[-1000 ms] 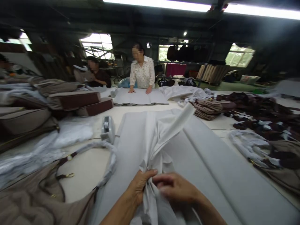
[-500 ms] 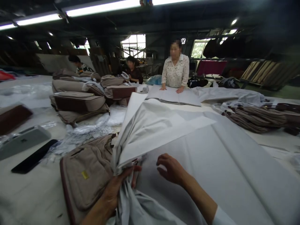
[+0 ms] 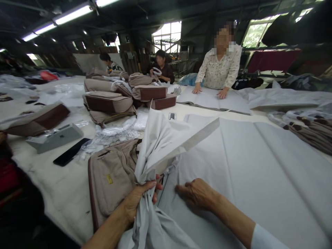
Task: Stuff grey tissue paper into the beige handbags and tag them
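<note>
My left hand [image 3: 141, 199] is closed round a bunched sheet of thin grey-white material [image 3: 166, 135], which flares out above and below the fist. My right hand [image 3: 198, 193] rests low over the flat grey-white sheets [image 3: 246, 166], to the right of the bunch. Its fingers are bent, and their tips are partly hidden; whether they pinch the sheet I cannot make out. Under my left forearm lies a taupe backpack [image 3: 109, 186] with dark brown edging and a small yellow label.
Taupe and brown bags [image 3: 109, 103] are piled at the back left. Nearer stand a grey box [image 3: 55, 136] and a black flat object [image 3: 71, 152] beside crumpled clear plastic [image 3: 106, 138]. Across the table a co-worker [image 3: 219, 69] presses both hands on stacked sheets. Folded bags [image 3: 311, 131] lie right.
The view has swung left. My left hand still grips the bunched sheet, whose upper part has shifted and folded over. My right hand has lowered from above the sheets onto or close to them.
</note>
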`<state>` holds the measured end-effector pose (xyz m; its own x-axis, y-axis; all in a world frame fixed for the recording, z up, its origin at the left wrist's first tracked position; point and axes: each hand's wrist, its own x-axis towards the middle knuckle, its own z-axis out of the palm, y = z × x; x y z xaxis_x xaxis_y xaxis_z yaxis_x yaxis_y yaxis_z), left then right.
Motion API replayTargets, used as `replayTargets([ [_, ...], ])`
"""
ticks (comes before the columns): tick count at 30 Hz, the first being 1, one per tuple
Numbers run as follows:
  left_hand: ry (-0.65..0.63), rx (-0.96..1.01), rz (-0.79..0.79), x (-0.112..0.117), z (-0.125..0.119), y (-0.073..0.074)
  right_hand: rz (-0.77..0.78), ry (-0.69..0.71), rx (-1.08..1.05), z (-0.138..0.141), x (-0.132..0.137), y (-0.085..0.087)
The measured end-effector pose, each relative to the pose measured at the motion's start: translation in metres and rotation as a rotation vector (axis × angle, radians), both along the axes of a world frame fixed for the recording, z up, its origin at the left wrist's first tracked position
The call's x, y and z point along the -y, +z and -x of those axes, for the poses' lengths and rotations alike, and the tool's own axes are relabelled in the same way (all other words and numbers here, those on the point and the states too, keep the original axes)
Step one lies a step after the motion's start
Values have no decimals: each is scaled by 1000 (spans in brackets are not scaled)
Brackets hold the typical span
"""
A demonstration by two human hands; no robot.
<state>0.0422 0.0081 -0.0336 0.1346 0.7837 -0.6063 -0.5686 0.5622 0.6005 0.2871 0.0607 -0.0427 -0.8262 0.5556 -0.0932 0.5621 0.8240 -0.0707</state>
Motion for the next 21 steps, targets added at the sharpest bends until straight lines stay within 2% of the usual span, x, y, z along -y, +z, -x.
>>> replayTargets([
  [5, -14, 42, -2, 0, 3, -2, 17, 25, -136, -17, -4, -20],
  [8, -48, 100, -42, -4, 3, 11, 26, 6, -300, -27, -5, -29],
  [11, -108, 194, -78, -10, 1, 36, 176, -162, -639, -38, -9, -20],
  [13, -171, 244, -96, -18, -4, 51, 374, -294, -853, -50, -12, -6],
  [15, -215, 255, -76, -31, -15, 57, 582, -354, -977, -61, -11, 7],
  [18, -216, 227, 48, -62, -43, 45, 726, -369, -1015, -67, 1, 16],
  [21, -279, 202, 162, -92, -83, 25, 693, -368, -946, -54, 31, 11],
])
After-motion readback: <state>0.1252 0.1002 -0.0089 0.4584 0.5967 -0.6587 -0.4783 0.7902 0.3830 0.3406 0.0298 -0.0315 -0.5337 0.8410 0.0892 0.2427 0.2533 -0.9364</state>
